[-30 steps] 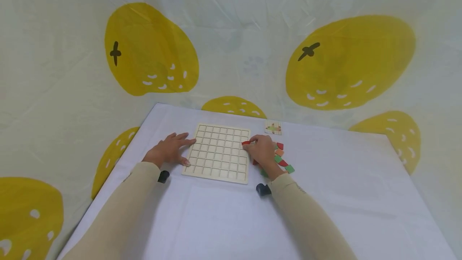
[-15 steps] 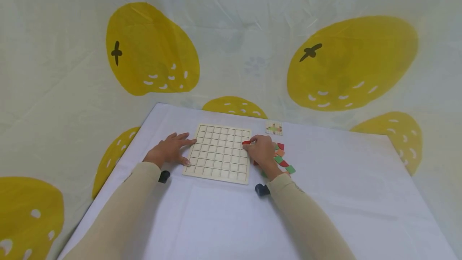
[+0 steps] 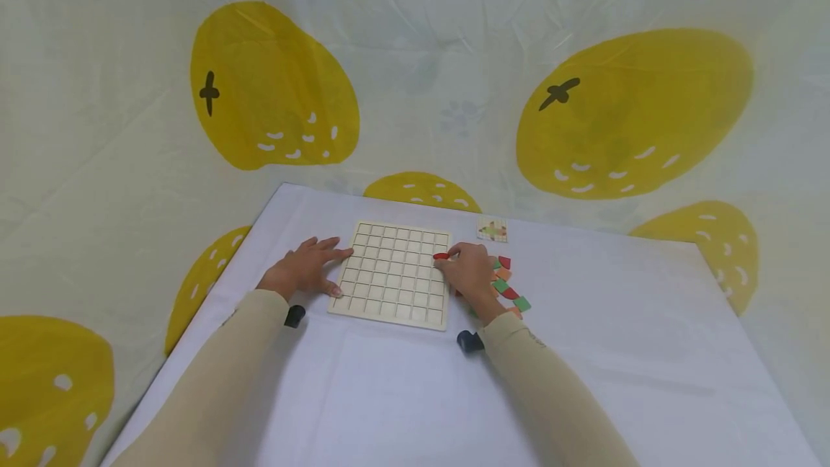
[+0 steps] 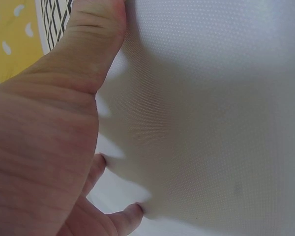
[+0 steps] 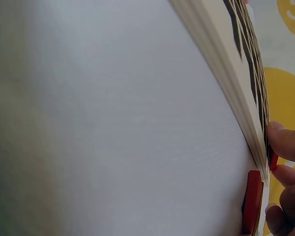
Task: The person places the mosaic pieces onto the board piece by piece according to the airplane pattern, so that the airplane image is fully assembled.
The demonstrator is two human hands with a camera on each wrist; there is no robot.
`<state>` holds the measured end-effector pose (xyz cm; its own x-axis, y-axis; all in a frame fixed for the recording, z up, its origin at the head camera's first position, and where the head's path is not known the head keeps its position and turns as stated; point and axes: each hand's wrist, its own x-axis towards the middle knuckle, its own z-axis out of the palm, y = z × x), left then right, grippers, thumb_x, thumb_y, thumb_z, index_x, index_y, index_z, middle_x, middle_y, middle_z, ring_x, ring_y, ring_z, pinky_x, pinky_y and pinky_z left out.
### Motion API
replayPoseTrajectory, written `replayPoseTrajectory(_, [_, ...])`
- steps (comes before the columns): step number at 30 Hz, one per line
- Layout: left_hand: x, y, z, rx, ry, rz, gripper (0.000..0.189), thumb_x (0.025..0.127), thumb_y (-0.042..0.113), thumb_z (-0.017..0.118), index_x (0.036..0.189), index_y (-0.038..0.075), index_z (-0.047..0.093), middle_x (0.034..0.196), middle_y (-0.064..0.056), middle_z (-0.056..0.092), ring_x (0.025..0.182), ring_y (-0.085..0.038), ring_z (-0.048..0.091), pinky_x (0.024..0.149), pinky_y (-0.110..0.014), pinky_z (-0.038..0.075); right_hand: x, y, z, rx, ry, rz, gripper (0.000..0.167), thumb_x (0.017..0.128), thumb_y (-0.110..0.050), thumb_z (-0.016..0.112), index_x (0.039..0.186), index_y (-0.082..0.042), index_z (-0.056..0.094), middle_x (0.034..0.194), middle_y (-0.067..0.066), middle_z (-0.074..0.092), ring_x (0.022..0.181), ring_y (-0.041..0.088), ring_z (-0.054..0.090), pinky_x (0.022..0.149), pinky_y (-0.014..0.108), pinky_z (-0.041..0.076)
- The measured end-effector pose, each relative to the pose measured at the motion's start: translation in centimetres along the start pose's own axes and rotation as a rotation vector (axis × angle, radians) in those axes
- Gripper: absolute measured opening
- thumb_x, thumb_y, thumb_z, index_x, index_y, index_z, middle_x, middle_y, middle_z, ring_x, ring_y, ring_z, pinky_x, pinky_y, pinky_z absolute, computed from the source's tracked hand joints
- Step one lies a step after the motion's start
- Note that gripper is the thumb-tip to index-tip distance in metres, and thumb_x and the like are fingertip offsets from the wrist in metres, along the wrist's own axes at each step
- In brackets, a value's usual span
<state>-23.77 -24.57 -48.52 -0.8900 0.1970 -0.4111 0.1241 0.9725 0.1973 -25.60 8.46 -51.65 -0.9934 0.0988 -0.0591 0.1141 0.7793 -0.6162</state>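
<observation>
A pale wooden grid board (image 3: 395, 276) lies on the white-covered table. Along its left edge rests my left hand (image 3: 303, 269), fingers spread, with the thumb and a fingertip touching the rim. My right hand (image 3: 473, 272) pinches a small red tile (image 3: 441, 256) between thumb and finger at the board's right side. In the right wrist view that red tile (image 5: 273, 158) stands at the grid surface, under the thumb (image 5: 287, 142). The left wrist view shows my left thumb (image 4: 98, 19) at the board's corner and other fingertips down on the cloth.
Loose green, red and orange tiles, among them a green tile (image 3: 500, 285), lie right of the board, partly hidden by my right hand. Behind them is a small square pattern card (image 3: 493, 230). A fruit-print cloth (image 3: 441, 56) hangs behind the table. Black wrist devices (image 3: 470, 341) sit under the sleeves.
The red tile in my right fingers has shifted very slightly left over the board's edge squares. My left hand and the board keep their places.
</observation>
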Motion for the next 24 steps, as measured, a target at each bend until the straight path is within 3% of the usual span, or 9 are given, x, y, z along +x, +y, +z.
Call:
replayPoseTrajectory(3, [0.0, 0.0, 0.0, 0.001, 0.003, 0.002, 0.099, 0.079, 0.051, 0.086, 0.162, 0.039, 0.035, 0.177, -0.006, 0.02, 0.161, -0.048, 0.012, 0.119, -0.08, 0.021, -0.2, 0.1, 0.1, -0.012, 0.014, -0.022, 0.036, 0.088, -0.038, 0.081, 0.108, -0.008, 0.078, 0.105, 0.011, 0.073, 0.106, 0.031, 0.058, 0.089, 0.044, 0.049])
replayPoseTrajectory(10, [-0.1, 0.0, 0.0, 0.002, 0.002, 0.008, 0.1, 0.079, 0.051, 0.086, 0.163, 0.039, 0.033, 0.177, -0.006, 0.018, 0.161, -0.047, 0.011, 0.119, -0.08, 0.021, -0.6, 0.0, 0.2, -0.01, 0.03, -0.026, 0.035, 0.087, -0.038, 0.082, 0.105, -0.008, 0.077, 0.097, 0.011, 0.073, 0.109, 0.032, 0.057, 0.102, 0.054, 0.044])
replayPoseTrajectory(24, [-0.1, 0.0, 0.1, 0.003, 0.001, 0.008, 0.099, 0.079, 0.053, 0.085, 0.163, 0.039, 0.033, 0.177, -0.006, 0.019, 0.161, -0.048, 0.011, 0.12, -0.08, 0.02, -1.3, -0.6, 0.3, -0.049, 0.014, 0.031, 0.038, 0.086, -0.044, 0.082, 0.1, -0.01, 0.076, 0.096, 0.009, 0.068, 0.106, 0.031, 0.053, 0.091, 0.048, 0.045])
